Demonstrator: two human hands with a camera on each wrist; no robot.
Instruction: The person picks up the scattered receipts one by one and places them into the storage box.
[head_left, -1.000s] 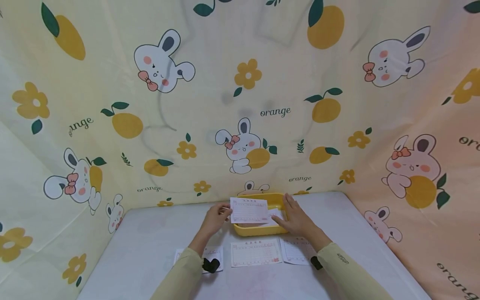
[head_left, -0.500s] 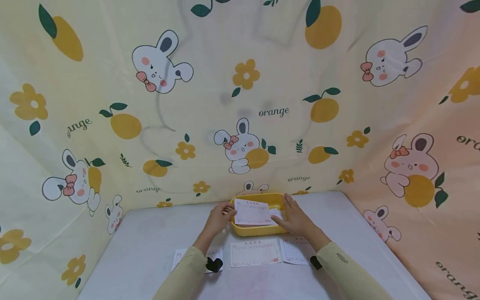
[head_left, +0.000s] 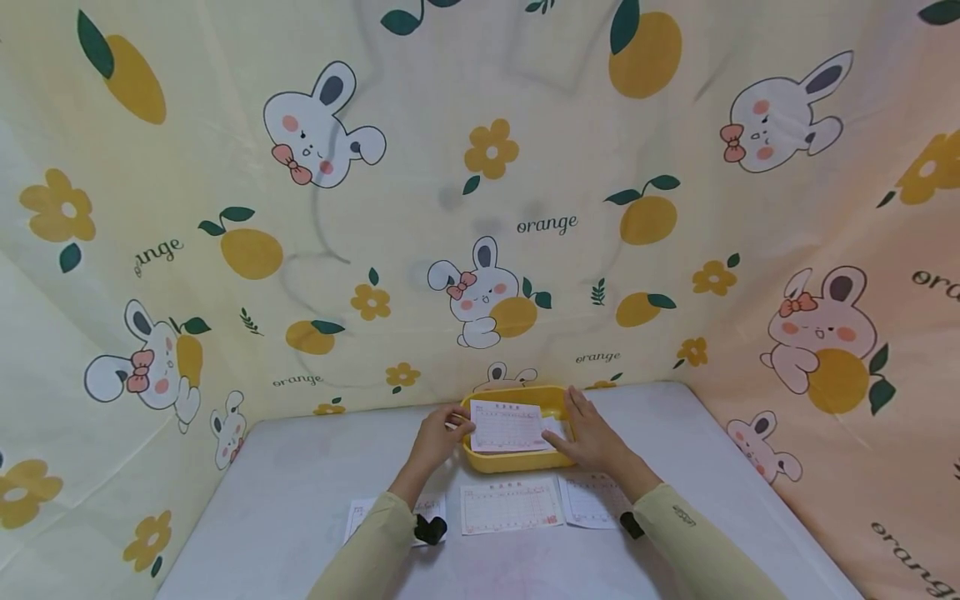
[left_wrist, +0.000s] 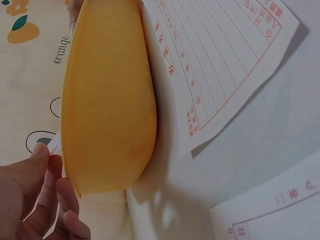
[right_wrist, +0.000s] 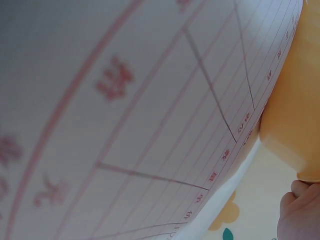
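Note:
My left hand (head_left: 435, 435) pinches the left edge of a receipt (head_left: 507, 426), a white slip printed with red lines. The receipt is tilted over the yellow tray (head_left: 517, 461). In the left wrist view, thumb and fingers of the left hand (left_wrist: 42, 195) hold a white paper edge beside the tray's wall (left_wrist: 107, 100). At the tray's right end rests my right hand (head_left: 596, 433), its fingers straight along the rim and its thumb near the receipt's right edge. Another white slip (head_left: 557, 430) shows inside the tray, partly covered by the receipt.
On the white table in front of the tray lie a middle receipt (head_left: 511, 507), a right receipt (head_left: 594, 502) partly under the right forearm, and a left receipt (head_left: 358, 514) partly under the left sleeve. A patterned curtain (head_left: 420, 208) stands directly behind the tray.
My left hand has moved slightly right and the receipt has come lower over the tray. The right hand stays on the tray's right end.

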